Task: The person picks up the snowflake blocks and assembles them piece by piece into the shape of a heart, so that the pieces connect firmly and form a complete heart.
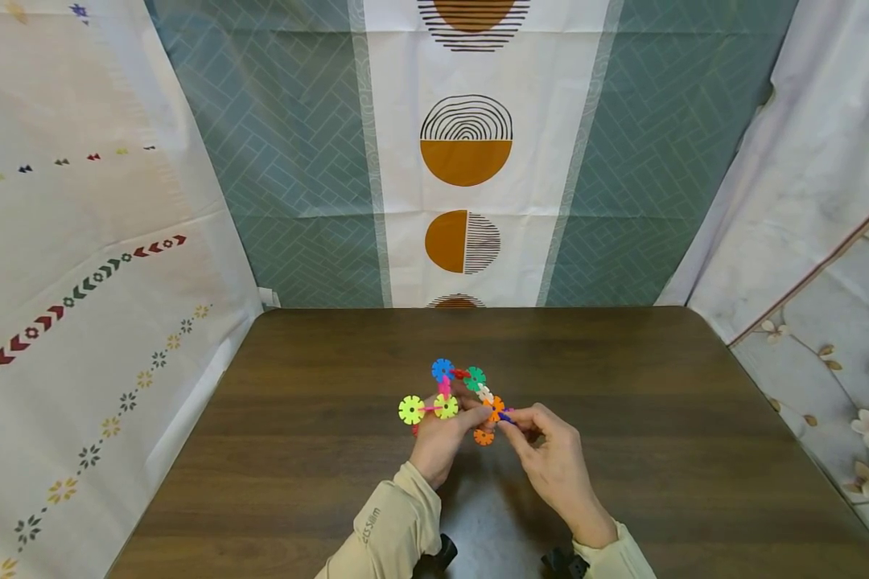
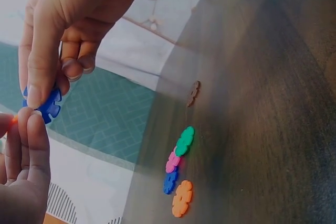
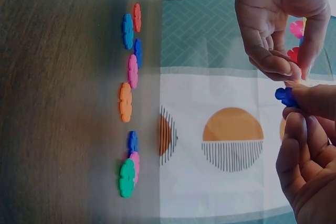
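Observation:
A chain of joined notched discs, with a yellow-green disc [image 1: 411,410], a blue disc [image 1: 442,370] and a green disc [image 1: 474,379], rises from the left hand [image 1: 437,446]. That hand pinches an orange disc [image 1: 494,408] between thumb and fingers. Close on its right, the right hand [image 1: 553,462] grips a dark blue disc [image 2: 51,106] by thumb and fingertips, against the orange one. The blue disc [image 3: 285,97] shows edge-on in the right wrist view. Fingers partly hide where the two discs meet.
Loose discs lie on the wooden table [image 1: 297,450]: a green one [image 2: 185,141], an orange one [image 2: 182,199] and a brown one [image 2: 193,93] in the left wrist view; a red one [image 3: 137,17] among several in the right. Patterned cloths hang around the table.

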Demonstrator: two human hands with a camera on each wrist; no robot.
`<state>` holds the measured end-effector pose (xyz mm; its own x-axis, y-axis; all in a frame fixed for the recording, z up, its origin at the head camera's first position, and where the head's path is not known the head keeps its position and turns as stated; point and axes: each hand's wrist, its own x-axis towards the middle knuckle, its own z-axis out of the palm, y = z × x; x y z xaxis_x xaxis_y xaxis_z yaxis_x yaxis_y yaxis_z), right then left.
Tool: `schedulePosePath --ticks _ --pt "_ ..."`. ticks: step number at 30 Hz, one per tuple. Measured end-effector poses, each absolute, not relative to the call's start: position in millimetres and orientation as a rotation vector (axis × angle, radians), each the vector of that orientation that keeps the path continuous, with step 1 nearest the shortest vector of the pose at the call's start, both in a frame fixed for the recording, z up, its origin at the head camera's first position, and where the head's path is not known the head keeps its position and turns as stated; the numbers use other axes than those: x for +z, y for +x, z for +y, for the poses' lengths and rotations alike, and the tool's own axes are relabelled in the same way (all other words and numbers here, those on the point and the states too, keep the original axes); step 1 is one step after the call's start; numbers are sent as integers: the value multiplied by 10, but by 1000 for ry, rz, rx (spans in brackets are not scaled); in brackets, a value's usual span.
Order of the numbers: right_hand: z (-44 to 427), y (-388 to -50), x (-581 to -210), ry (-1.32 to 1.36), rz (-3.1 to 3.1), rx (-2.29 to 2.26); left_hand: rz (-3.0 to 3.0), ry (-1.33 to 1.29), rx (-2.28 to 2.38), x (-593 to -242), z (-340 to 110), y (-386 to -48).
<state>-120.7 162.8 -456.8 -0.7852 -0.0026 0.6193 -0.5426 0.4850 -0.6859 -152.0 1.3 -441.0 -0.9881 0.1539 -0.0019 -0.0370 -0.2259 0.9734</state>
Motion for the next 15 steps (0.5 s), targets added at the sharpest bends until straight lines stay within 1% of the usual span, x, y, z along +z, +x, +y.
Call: schedulePosePath --ticks 8,15 --pt "1661 -1231 -4530 537 -2159 1251 1841 95 2383 -4403 19 -1531" --pt "1680 -1218 -4531 517 -2176 1245 1784 125 2417 -4439 36 -1538"
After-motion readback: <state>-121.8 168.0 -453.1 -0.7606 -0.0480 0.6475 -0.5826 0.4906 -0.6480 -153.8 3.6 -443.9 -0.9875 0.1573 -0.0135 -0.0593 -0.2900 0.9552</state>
